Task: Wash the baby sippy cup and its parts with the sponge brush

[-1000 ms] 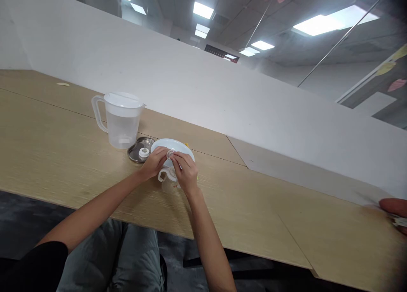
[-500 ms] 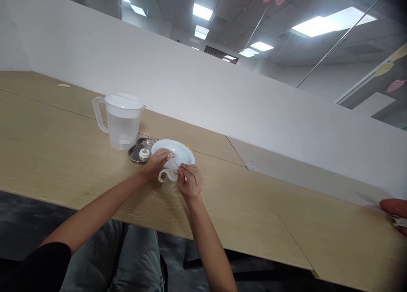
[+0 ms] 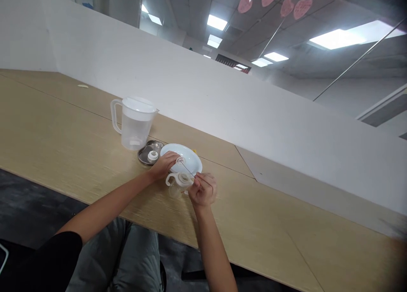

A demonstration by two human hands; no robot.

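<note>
- Head view, hands: two hands are working, the person's own, and no other person's hands are showing.
- The left hand (image 3: 163, 165) is reaching in over the plate (image 3: 190, 153), its grip nearly closed, with finger and thumb pinching one small clear ring (image 3: 180, 161) above the plate's near side.
- The right hand (image 3: 202, 190) is hovering just right of the cup, its grip pinched almost shut on one thin strand (image 3: 187, 169), which is running across to the ring. The exact hold is too small to make out.
- One two-handled cup (image 3: 178, 184) is standing on the bench (image 3: 73, 133) just below the ring, close beside the plate's near rim, its white collar on top and clear body beneath. Neither hand is clearly touching it.
- One white plate is lying on the bench, with one small yellow scrap (image 3: 194, 150) showing behind its far rim.
- One steel dish (image 3: 145, 153) is lying just left of the plate, touching or nearly touching it, and carrying one white cap (image 3: 153, 155).
- One lidded plastic jug (image 3: 135, 124) is standing behind the dish, near the white wall (image 3: 203, 109).
- The bench's front edge is running below both forearms, well clear of the cup, while the bench is stretching far to the right past the right hand, and the wall is closing off its back edge.
</note>
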